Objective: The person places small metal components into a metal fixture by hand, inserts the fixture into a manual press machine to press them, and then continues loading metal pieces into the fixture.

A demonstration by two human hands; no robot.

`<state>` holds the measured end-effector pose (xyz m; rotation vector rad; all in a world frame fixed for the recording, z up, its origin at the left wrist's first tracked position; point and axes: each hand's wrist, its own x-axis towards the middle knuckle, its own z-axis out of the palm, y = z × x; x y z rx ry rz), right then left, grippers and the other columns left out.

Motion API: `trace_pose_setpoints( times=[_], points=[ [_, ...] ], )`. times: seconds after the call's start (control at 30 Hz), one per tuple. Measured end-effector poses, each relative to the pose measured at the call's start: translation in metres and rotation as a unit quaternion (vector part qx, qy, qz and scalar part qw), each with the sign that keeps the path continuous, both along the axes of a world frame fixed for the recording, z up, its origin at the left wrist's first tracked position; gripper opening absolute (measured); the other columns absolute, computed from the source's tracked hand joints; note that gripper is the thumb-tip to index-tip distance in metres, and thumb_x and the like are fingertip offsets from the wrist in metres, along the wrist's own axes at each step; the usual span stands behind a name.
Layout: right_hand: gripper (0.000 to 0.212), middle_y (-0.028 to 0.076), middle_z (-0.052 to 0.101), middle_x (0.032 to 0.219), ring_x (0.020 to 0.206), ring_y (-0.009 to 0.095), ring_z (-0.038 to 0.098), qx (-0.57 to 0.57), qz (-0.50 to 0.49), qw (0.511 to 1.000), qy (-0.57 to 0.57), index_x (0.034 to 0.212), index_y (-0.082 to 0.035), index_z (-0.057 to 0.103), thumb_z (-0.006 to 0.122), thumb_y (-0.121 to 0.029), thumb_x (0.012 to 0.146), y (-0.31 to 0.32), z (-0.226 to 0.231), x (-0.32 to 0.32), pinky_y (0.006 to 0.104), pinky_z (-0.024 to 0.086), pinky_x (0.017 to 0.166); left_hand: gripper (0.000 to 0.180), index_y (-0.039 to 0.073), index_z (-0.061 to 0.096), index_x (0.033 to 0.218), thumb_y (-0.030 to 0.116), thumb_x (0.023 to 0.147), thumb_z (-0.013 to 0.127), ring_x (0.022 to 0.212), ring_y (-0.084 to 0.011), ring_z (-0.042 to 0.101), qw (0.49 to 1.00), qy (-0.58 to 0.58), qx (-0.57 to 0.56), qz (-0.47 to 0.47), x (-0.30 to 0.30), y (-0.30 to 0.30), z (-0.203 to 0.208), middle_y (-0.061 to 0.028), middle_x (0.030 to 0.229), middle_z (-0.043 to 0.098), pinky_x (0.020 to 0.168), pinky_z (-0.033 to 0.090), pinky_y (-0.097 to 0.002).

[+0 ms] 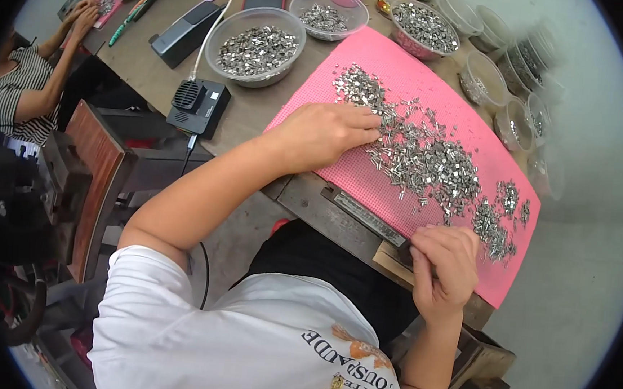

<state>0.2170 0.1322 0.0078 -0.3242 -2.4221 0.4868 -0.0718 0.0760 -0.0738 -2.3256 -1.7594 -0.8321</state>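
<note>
Nearest the camera, white shirt (243, 341) cloth fills the lower middle, and from its sleeves both bare forearms reach over the pink mat (361, 53). On the left hand (323, 134) the fingers (362, 118) lie close together, tips touching the near edge of the heap of small metal pieces (440, 167); I cannot tell whether a piece is pinched beneath them. The right hand (447, 269) bends its fingers inward near the thumb at the mat's near edge, beside the end of a narrow metal strip (364, 216); its tips are partly hidden, so whether they hold anything cannot be told. That strip lies along the bench's near edge between the two hands, probably so both can reach it without stretching. Just beside its right end sits a wooden block (393, 264), perhaps there as a support. The metal pieces spread across the middle of the mat, with smaller clusters toward its right end; its textured surface likely keeps them from skidding, and its colour makes them stand out. Beyond, a large clear bowl (251, 80) and a smaller clear bowl (337, 36) hold more pieces, presumably within arm's reach as stock. Farther left on the bench (136, 63) stands a black device (198, 107), and a co-worker in stripes (26, 95) sits past it.
</note>
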Motion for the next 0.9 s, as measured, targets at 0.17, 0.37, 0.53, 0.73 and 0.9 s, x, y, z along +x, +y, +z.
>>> trace_pose_setpoints(
  times=[0.17, 0.37, 0.53, 0.73, 0.9],
  points=[
    [0.022, 0.007, 0.073, 0.094, 0.085, 0.026, 0.07, -0.01, 0.02, 0.999, -0.047, 0.098, -0.004, 0.074, 0.078, 0.002, 0.077, 0.0, -0.006, -0.004, 0.0409, 0.048, 0.081, 0.035, 0.009, 0.076, 0.117, 0.008, 0.083, 0.068, 0.123, -0.0236, 0.068, 0.999, -0.038, 0.024, -0.003, 0.004, -0.029, -0.006, -0.005, 0.128, 0.073, 0.101, 0.057, -0.0378],
    [0.022, 0.007, 0.073, 0.093, 0.084, 0.025, 0.069, -0.017, 0.035, 0.995, -0.09, 0.099, -0.005, 0.074, 0.079, 0.0, 0.078, 0.002, -0.009, -0.015, 0.0399, 0.047, 0.082, 0.031, 0.012, 0.08, 0.104, 0.001, 0.076, 0.075, 0.108, -0.0244, 0.075, 0.989, -0.135, 0.059, -0.009, -0.005, -0.046, -0.01, -0.0036, 0.112, 0.078, 0.096, 0.06, -0.0394],
    [0.021, 0.006, 0.073, 0.093, 0.084, 0.023, 0.068, -0.027, 0.044, 0.993, -0.106, 0.099, -0.005, 0.074, 0.079, -0.001, 0.079, 0.003, -0.016, -0.025, 0.0391, 0.046, 0.083, 0.029, 0.013, 0.08, 0.099, 0.002, 0.073, 0.079, 0.103, -0.0236, 0.075, 0.98, -0.183, 0.073, -0.005, -0.012, -0.049, -0.007, -0.0022, 0.103, 0.078, 0.088, 0.061, -0.0366],
    [0.02, 0.005, 0.073, 0.092, 0.085, 0.024, 0.068, -0.055, 0.018, 0.993, -0.103, 0.096, -0.005, 0.075, 0.08, -0.001, 0.077, -0.001, -0.021, -0.019, 0.0396, 0.046, 0.084, 0.028, 0.014, 0.081, 0.099, 0.0, 0.075, 0.082, 0.086, -0.0235, 0.074, 0.965, -0.225, 0.132, 0.04, -0.011, -0.045, 0.004, -0.0053, 0.093, 0.075, 0.078, 0.059, -0.0361],
    [0.021, 0.005, 0.073, 0.092, 0.088, 0.024, 0.069, -0.062, -0.006, 0.998, -0.034, 0.095, -0.006, 0.076, 0.08, -0.001, 0.076, -0.009, -0.027, -0.021, 0.0397, 0.046, 0.086, 0.022, 0.006, 0.081, 0.099, -0.003, 0.08, 0.082, 0.086, -0.018, 0.073, 0.924, -0.327, 0.103, 0.168, 0.004, -0.054, -0.002, -0.0083, 0.096, 0.075, 0.073, 0.057, -0.0285]
  ],
)
